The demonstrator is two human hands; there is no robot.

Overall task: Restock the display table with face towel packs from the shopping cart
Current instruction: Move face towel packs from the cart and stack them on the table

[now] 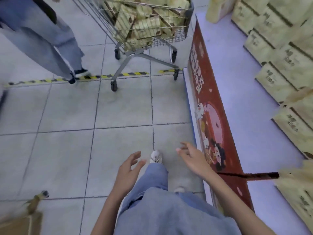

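A wire shopping cart (162, 36) stands ahead on the tiled floor, filled with several cream face towel packs (145, 19). To the right runs the display table (245, 92), its pale top lined with rows of the same packs (277, 63) along the far side. My left hand (128, 168) and my right hand (191, 158) hang low over the floor, well short of the cart. Both have relaxed, spread fingers and hold nothing.
Another person in wide jeans (42, 39) stands left of the cart. A yellow-black hazard strip (118, 75) crosses the floor under the cart. The table's side carries a red poster (208, 106). A brown box (20, 223) sits at the lower left.
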